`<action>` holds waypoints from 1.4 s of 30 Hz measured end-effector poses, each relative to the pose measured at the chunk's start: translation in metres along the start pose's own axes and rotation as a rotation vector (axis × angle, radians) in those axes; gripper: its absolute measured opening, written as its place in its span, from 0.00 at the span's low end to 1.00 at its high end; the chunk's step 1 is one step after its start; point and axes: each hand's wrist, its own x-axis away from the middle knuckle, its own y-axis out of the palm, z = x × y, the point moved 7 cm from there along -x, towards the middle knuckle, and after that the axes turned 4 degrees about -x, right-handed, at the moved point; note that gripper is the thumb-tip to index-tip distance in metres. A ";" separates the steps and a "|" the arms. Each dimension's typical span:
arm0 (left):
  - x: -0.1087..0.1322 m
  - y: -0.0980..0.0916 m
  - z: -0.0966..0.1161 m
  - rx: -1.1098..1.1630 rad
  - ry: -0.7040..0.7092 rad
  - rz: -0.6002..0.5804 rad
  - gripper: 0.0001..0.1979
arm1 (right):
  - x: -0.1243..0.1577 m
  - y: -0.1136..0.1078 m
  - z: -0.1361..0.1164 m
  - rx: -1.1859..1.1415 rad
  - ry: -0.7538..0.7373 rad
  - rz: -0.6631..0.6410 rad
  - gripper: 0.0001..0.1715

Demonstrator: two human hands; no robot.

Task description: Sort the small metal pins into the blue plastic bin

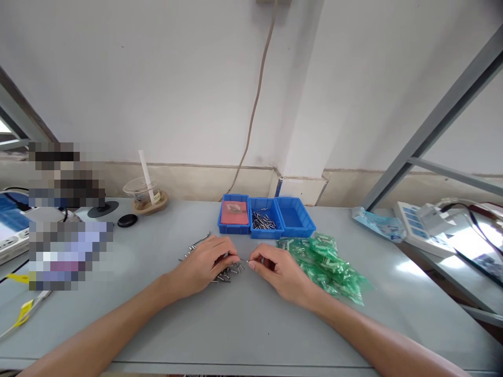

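Observation:
Over the middle of the grey table, my left hand and my right hand meet with fingertips pinched. A small, thin metal piece spans the gap between them, each hand gripping one end. Under and beside my left hand lies a loose pile of metal screws, partly hidden by that hand. Beyond my hands stand three blue bins in a row: the left bin holds a red item, the middle bin holds metal screws, and the right bin shows a bare bottom.
Green plastic bags of parts lie right of my right hand. A black round object and a clear cup with a white stick are at the back left. A blue packet and a power strip sit at the right.

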 end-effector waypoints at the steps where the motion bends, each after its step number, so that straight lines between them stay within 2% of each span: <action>1: 0.000 -0.001 0.000 -0.001 0.007 0.007 0.15 | 0.000 -0.001 0.000 0.001 0.001 0.013 0.10; 4: -0.001 -0.008 -0.002 0.017 0.007 0.040 0.13 | 0.001 -0.005 0.001 0.003 0.011 0.055 0.10; 10: -0.002 -0.027 -0.016 -0.019 -0.090 0.136 0.14 | 0.002 -0.017 0.012 -0.063 0.052 0.183 0.14; 18: -0.001 -0.033 -0.020 -0.150 -0.027 0.256 0.18 | 0.005 -0.018 0.018 -0.163 0.096 0.214 0.21; 21: -0.001 -0.034 -0.021 -0.206 -0.006 0.289 0.20 | 0.005 -0.019 0.017 -0.154 0.092 0.218 0.19; 27: -0.002 -0.032 -0.026 -0.191 -0.101 0.230 0.18 | 0.007 -0.026 0.016 -0.169 0.100 0.306 0.11; 33: -0.002 -0.030 -0.032 -0.194 -0.175 0.194 0.15 | 0.007 -0.034 0.011 -0.225 -0.043 0.412 0.12; 38: -0.002 -0.028 -0.037 -0.207 -0.161 0.181 0.14 | 0.007 -0.033 0.011 -0.230 -0.007 0.378 0.15; 42: -0.003 -0.028 -0.038 -0.217 -0.171 0.183 0.15 | 0.006 -0.025 0.012 -0.237 0.041 0.287 0.15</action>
